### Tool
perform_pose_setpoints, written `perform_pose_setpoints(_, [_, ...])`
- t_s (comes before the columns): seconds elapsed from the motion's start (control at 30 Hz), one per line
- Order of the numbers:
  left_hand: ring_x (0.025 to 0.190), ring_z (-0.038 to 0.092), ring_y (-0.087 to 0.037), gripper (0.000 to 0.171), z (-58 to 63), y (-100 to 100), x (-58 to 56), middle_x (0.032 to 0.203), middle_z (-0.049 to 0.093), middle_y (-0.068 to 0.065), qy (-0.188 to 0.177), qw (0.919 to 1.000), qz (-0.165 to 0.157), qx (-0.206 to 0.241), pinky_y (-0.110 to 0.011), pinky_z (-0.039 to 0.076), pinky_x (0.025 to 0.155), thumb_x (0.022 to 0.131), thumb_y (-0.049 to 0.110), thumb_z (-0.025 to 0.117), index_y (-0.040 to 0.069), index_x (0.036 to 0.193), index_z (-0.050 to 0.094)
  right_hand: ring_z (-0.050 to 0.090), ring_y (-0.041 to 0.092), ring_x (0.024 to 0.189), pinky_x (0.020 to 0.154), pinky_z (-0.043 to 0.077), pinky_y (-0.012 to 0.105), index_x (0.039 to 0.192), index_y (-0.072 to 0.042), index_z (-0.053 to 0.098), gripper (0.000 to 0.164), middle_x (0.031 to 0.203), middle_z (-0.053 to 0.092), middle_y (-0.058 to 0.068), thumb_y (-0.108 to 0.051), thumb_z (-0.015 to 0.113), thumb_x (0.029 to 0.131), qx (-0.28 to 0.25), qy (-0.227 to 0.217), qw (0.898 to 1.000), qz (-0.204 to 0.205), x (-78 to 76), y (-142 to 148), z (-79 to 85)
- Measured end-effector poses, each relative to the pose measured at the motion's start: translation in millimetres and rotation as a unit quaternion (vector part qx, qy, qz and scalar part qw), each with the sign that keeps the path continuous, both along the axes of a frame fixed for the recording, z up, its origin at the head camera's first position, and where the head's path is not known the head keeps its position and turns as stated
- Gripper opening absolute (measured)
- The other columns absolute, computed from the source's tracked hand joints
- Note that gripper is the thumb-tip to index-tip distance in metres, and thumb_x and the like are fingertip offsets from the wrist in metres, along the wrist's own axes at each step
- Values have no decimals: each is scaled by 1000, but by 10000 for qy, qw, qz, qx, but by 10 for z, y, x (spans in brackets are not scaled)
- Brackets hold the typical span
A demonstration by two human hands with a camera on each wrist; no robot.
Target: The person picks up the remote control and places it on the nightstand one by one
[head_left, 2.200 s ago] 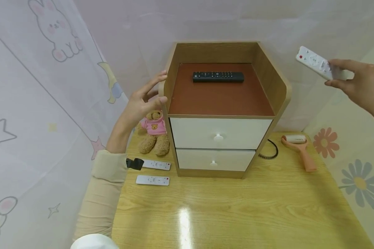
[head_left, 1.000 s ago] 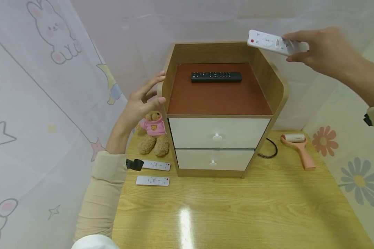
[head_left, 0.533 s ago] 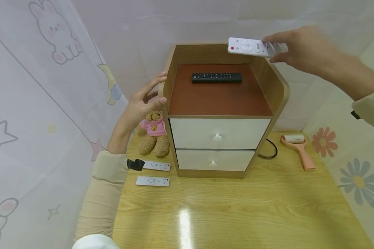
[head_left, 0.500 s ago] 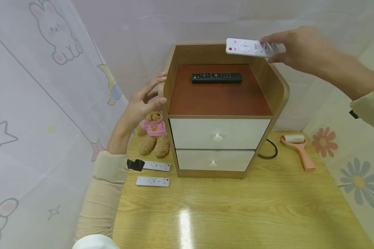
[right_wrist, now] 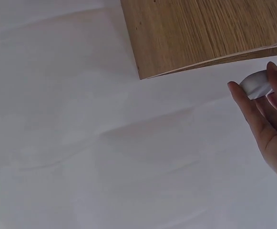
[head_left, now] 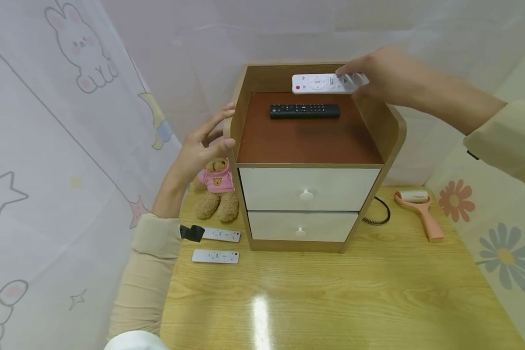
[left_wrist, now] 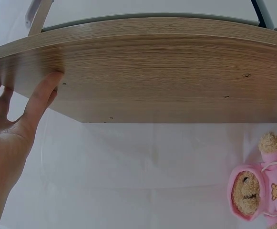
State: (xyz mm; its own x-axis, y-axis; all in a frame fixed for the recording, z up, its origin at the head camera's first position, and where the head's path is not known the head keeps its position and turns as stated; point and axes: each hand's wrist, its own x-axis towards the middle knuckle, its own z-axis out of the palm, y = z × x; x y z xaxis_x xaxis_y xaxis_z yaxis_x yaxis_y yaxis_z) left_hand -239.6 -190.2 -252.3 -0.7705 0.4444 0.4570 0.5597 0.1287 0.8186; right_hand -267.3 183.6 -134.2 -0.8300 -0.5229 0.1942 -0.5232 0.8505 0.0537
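My right hand [head_left: 389, 78] pinches a white remote control [head_left: 317, 83] by one end, holding it above the brown top of the small wooden cabinet [head_left: 310, 150]. In the right wrist view, thumb and fingers of the right hand [right_wrist: 271, 114] close around the remote's end [right_wrist: 256, 83]. Lying on that cabinet top is a black remote control [head_left: 305, 111], just below the white one in the head view. My left hand [head_left: 201, 146] rests with spread fingers against the cabinet's left side panel, and the left wrist view shows its fingertips on the wood [left_wrist: 152, 71].
Two more white remotes [head_left: 215, 256] lie on the wooden table [head_left: 332, 301] left of the cabinet, near a teddy bear [head_left: 218, 182] in pink. To the right are an orange lint roller [head_left: 424, 214] and a black coiled cord [head_left: 378, 218]. Patterned cloth [head_left: 70, 170] hangs around.
My right hand has carried the white remote leftward from beside the cabinet to over its top, then lower, turning it nearly level in view. The left hand has stayed in place.
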Motion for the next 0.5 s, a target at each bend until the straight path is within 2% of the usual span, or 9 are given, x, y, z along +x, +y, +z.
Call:
perform_pose_setpoints(0.07, [133,42,-29,57,-1,4,3,157,28,9,-15,10000,-2,-13,-31,57,80,94,5,59,12,147,40,56,38,91,69,50,45,135,-4,55,52,117,60,30,-4,71,85,16,-61,10000,58,-29,-53,-5])
perform_pose_setpoints(0.37, [134,42,-28,58,-8,-5,12,157,27,10,-55,10000,33,-52,-32,57,80,94,7,59,14,148,39,58,40,102,85,48,50,130,1,58,51,117,62,28,-1,73,82,85,-396,9979,502,-130,-298,-75])
perform_pose_setpoints(0.5, [134,42,-28,57,-7,-12,11,157,27,9,-37,10000,16,-44,-32,57,81,95,7,58,13,148,39,57,41,107,87,49,51,131,2,56,50,123,59,28,0,71,83,174,-706,9962,483,-185,-410,-124])
